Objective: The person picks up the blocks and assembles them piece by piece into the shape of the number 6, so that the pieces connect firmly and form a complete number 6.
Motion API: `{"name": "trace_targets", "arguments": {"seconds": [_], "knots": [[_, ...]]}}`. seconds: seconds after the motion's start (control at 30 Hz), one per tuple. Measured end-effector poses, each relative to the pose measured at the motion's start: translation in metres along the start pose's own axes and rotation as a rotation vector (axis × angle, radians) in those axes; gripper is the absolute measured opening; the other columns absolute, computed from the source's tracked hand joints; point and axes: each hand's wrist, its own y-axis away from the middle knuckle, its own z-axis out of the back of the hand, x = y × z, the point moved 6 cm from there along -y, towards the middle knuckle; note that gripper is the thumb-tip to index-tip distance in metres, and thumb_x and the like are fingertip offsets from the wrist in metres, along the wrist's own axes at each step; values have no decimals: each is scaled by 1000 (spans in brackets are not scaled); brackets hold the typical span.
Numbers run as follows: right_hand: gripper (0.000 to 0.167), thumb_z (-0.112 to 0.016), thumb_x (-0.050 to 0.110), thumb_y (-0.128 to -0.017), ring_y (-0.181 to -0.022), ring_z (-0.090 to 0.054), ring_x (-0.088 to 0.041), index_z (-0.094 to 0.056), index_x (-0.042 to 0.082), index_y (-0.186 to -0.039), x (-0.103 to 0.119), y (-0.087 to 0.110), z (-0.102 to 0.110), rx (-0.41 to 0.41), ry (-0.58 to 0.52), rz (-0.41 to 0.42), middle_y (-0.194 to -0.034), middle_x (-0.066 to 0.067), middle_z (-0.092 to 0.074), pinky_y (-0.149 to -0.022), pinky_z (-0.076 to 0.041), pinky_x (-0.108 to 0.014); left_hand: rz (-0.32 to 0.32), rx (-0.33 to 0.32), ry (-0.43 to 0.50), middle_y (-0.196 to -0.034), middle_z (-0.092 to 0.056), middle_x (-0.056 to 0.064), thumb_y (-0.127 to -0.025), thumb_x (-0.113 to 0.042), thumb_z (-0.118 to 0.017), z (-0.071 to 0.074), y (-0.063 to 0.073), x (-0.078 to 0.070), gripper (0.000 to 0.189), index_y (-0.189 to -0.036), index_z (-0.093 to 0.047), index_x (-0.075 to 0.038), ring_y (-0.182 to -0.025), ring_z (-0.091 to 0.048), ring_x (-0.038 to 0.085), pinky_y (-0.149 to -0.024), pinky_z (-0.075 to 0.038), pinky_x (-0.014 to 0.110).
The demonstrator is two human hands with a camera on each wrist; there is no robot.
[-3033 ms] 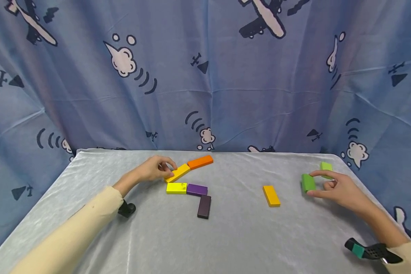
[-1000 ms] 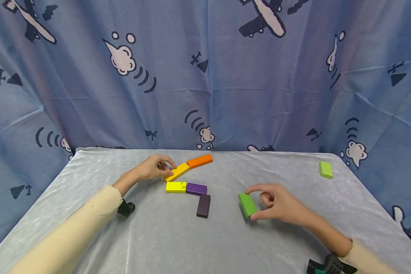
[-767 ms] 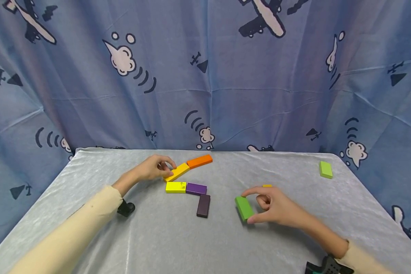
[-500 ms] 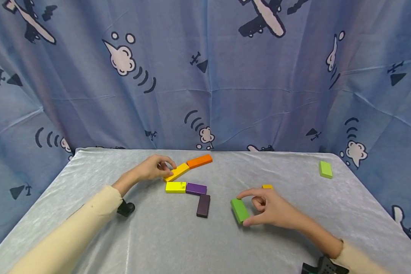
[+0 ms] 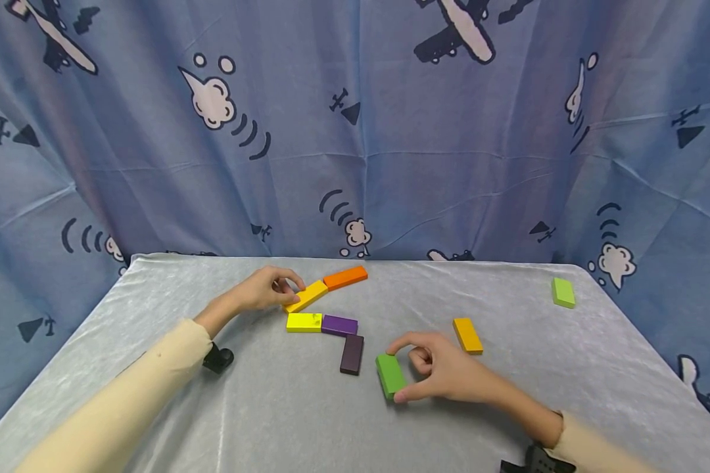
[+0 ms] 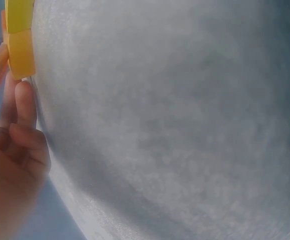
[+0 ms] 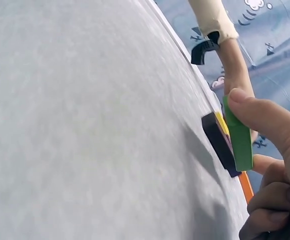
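Note:
My left hand [image 5: 263, 289] pinches the near end of a yellow-orange block [image 5: 309, 295] between thumb and fingers. An orange block [image 5: 346, 278] meets that block's far end. Just below lies a bright yellow block [image 5: 304, 322] with a mark on top, end to end with a purple block [image 5: 340, 325]. From the purple one a dark block [image 5: 352, 355] extends toward me. To the right of the dark block, my right hand [image 5: 444, 371] grips a green block [image 5: 390, 376] by its two ends, thumb nearer me. Whether the green block touches the cloth, I cannot tell.
Behind the right hand lies another yellow-orange block [image 5: 468, 336]. A light green block [image 5: 563, 292] sits near the far right corner. White cloth [image 5: 260, 420] covers the table, and a blue patterned curtain [image 5: 355, 131] hangs behind it.
From the right side of the table, my right hand has carried the green block leftward and nearer me, close to the dark block. My left hand has stayed in place.

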Motion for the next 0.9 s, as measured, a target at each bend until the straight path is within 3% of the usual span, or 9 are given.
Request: {"name": "trace_targets", "arguments": {"seconds": [0.63,0.9], "knots": [[51,-92,31,-76,-57,-28,-6,-67,20,-120,23,-28,-41,89,-10,82,-65,9,-29,-58,-30,-24,5,-5,21,-87,-71,3,-94,-2,-73,0,1,1,20,-113,-73,-4,-79,-64,19,-70,-51,34],[51,-93,32,-75,-58,-31,-6,-68,21,-118,26,-41,-55,92,-6,59,-64,10,-30,-58,-30,-23,7,2,27,-88,-71,3,-94,-3,-73,0,0,1,20,-114,-73,-3,-80,-65,19,-72,-52,34]]}}
